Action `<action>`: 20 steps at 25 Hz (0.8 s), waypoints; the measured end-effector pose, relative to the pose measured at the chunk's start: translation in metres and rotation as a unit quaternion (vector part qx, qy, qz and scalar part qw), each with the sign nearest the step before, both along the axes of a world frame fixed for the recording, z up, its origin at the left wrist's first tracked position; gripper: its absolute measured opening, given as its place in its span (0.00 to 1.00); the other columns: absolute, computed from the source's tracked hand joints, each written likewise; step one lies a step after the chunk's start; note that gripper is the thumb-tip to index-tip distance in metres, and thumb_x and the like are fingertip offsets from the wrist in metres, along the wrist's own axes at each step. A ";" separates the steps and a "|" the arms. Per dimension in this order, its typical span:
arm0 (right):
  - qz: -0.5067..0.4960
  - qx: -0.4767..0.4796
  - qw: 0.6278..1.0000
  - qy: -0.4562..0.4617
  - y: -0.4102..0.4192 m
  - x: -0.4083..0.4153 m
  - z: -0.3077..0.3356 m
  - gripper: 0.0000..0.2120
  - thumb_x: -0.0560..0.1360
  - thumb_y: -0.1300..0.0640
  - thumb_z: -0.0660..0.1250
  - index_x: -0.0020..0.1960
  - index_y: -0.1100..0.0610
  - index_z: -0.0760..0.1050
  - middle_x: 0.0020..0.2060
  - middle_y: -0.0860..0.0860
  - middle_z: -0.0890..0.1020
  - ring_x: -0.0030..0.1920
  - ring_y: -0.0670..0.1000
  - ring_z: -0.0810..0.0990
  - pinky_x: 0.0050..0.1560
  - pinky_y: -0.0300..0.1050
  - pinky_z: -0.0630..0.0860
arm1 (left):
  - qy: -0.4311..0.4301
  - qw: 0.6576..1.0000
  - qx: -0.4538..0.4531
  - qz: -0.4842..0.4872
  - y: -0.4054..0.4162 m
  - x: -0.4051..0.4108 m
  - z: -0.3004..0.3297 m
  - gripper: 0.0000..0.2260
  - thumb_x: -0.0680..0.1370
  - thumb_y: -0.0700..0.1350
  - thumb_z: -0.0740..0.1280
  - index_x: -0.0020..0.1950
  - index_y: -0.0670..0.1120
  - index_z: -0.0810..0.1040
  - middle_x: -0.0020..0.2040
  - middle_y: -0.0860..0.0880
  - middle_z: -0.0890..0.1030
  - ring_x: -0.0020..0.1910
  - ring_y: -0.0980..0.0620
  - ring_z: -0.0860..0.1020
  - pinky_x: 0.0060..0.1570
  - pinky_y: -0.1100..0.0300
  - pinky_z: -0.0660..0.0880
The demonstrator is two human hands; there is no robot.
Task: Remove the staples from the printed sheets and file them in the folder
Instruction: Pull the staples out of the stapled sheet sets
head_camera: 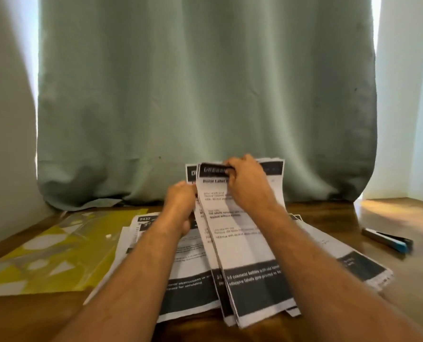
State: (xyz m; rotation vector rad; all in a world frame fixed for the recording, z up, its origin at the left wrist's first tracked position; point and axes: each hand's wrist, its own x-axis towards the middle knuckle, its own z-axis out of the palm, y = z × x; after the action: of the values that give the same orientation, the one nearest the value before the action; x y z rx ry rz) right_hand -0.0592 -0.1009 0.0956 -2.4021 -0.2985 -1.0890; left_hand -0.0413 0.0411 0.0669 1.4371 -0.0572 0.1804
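Under the right hand, sheets' header hidden

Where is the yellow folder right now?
The yellow folder lies flat on the wooden table, at the left of the head view, just left of the pile of printed sheets.

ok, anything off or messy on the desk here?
Somewhat messy. The loose sheets on the table lie fanned and askew, not squared. The held bundle is bent under both hands' grip: left hand, right hand. Yellow folder lies flat; stapler sits apart.
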 end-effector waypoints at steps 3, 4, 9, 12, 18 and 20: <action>-0.003 -0.018 0.997 0.077 0.001 0.016 -0.046 0.13 0.82 0.60 0.59 0.63 0.55 0.77 0.53 0.55 0.74 0.51 0.56 0.78 0.61 0.52 0.75 | 0.070 0.997 0.019 -0.005 0.004 0.013 -0.040 0.10 0.82 0.41 0.62 0.55 0.40 0.82 0.45 0.41 0.87 0.46 0.39 0.86 0.54 0.40 0.80; 0.003 -0.026 0.995 0.099 0.003 0.018 -0.056 0.14 0.82 0.60 0.59 0.64 0.55 0.77 0.53 0.54 0.74 0.52 0.56 0.78 0.61 0.52 0.75 | 0.091 0.996 0.016 0.002 0.006 0.015 -0.049 0.10 0.82 0.42 0.62 0.54 0.41 0.82 0.44 0.41 0.87 0.46 0.39 0.86 0.55 0.41 0.81; 0.028 -0.052 0.984 0.170 0.009 0.023 -0.077 0.14 0.80 0.62 0.61 0.61 0.52 0.80 0.54 0.55 0.76 0.52 0.56 0.79 0.61 0.50 0.76 | 0.143 0.987 0.000 0.072 0.008 0.026 -0.070 0.11 0.84 0.44 0.58 0.55 0.42 0.79 0.40 0.42 0.87 0.38 0.41 0.86 0.48 0.45 0.83; 0.033 -0.062 0.982 0.174 0.006 0.021 -0.080 0.12 0.78 0.62 0.63 0.54 0.51 0.82 0.51 0.55 0.81 0.49 0.57 0.80 0.56 0.51 0.79 | 0.135 0.987 -0.009 0.089 0.006 0.027 -0.071 0.11 0.83 0.45 0.58 0.55 0.42 0.78 0.42 0.41 0.87 0.38 0.41 0.86 0.48 0.44 0.83; 0.055 -0.031 0.981 0.182 -0.003 0.017 -0.084 0.09 0.73 0.62 0.68 0.46 0.48 0.81 0.52 0.49 0.76 0.51 0.54 0.79 0.56 0.52 0.78 | 0.122 0.986 -0.058 0.100 0.002 0.026 -0.065 0.05 0.83 0.42 0.63 0.51 0.42 0.76 0.45 0.41 0.84 0.44 0.40 0.84 0.52 0.43 0.82; 0.067 -0.038 0.981 0.181 -0.006 0.015 -0.081 0.09 0.72 0.62 0.70 0.42 0.48 0.79 0.49 0.47 0.77 0.49 0.50 0.78 0.55 0.52 0.79 | 0.122 0.985 -0.058 0.107 0.002 0.024 -0.063 0.05 0.83 0.43 0.63 0.51 0.44 0.77 0.45 0.42 0.84 0.44 0.42 0.84 0.53 0.44 0.82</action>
State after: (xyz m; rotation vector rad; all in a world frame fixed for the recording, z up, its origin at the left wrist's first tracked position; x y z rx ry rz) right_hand -0.0442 -0.1068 0.0142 -2.5464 -0.3730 -0.5757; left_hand -0.0174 0.0428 0.0034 1.3373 0.3058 0.1793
